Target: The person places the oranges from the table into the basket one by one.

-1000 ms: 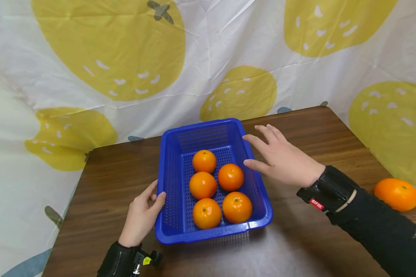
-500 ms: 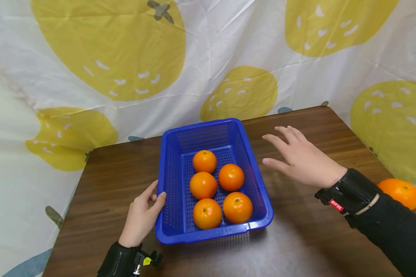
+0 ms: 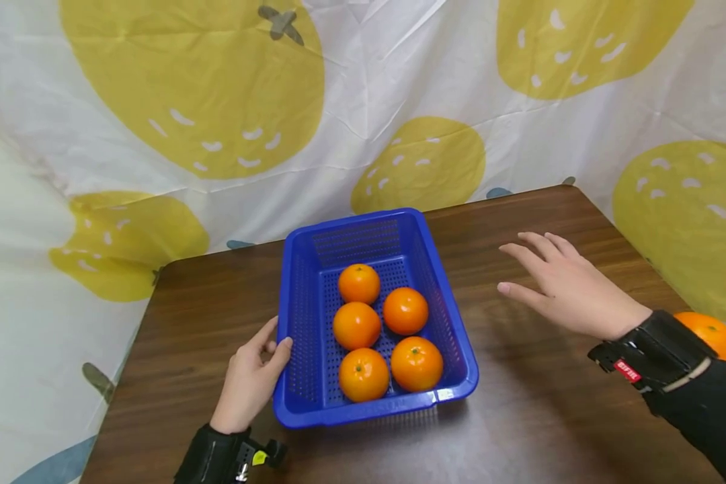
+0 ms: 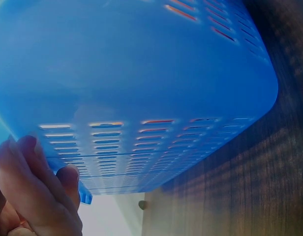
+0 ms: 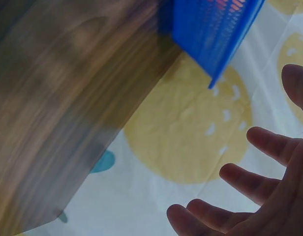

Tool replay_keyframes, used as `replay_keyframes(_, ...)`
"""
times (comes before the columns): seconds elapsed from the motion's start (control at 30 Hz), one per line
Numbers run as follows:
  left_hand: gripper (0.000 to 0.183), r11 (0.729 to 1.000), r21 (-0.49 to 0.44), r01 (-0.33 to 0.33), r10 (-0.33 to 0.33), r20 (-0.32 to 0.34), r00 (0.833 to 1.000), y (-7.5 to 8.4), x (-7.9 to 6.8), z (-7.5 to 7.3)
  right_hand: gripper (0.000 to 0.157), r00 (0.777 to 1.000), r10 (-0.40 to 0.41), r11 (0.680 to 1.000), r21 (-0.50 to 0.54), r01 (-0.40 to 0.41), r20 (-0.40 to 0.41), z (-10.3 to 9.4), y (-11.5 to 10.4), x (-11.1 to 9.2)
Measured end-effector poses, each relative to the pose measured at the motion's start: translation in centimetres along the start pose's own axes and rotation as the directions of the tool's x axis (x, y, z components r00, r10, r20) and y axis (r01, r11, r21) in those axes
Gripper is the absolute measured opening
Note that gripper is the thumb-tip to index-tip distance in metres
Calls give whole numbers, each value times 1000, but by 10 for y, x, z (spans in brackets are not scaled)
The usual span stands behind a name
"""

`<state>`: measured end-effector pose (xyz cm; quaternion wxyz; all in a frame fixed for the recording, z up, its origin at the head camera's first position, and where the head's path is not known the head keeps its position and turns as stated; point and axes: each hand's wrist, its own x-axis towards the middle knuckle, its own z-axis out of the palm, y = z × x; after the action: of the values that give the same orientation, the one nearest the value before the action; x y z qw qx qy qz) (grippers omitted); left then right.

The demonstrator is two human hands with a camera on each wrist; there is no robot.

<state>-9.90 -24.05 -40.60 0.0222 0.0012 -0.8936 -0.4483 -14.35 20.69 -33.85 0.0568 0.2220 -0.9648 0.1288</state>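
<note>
A blue plastic basket (image 3: 375, 414) with perforated walls sits on the table, holding several oranges (image 3: 356, 325). My left hand (image 3: 248, 386) grips its left rim, thumb over the top. In the left wrist view, the fingers (image 4: 38, 187) curl beside the basket's outer wall (image 4: 141, 73). My right hand (image 3: 571, 286) hovers to the right of the basket, fingers spread and holding nothing. The right wrist view shows these fingers (image 5: 267, 142) apart from the basket (image 5: 205, 39). Another orange (image 3: 710, 334) lies near the table's right edge, partly hidden by my right forearm.
The brown wooden table (image 3: 199, 323) ends at a white curtain (image 3: 351, 81) printed with large yellow fruit, which hangs behind it and along the right side. Black bands with devices are strapped on both wrists.
My right hand has drawn away from the basket's right rim, moving right and slightly nearer, so its forearm covers more of the lone orange. The left hand and basket stay nearly still.
</note>
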Motion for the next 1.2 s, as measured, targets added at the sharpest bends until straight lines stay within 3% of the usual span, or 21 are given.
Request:
replay_keyframes(0.5,51,1000,3,8,-8,13,1000,1,-1,-1,71,992,113,994,-1,-113,58,4,31,-26)
replay_keyframes(0.87,51,1000,21,11,-11,7,1000,1,0,-1,70,989,141,990,18,-142,44,4,47,-42)
replay_keyframes(1.2,51,1000,12,13,-13,15,1000,0,0,-1,71,976,217,976,-16,-216,17,6,69,-60)
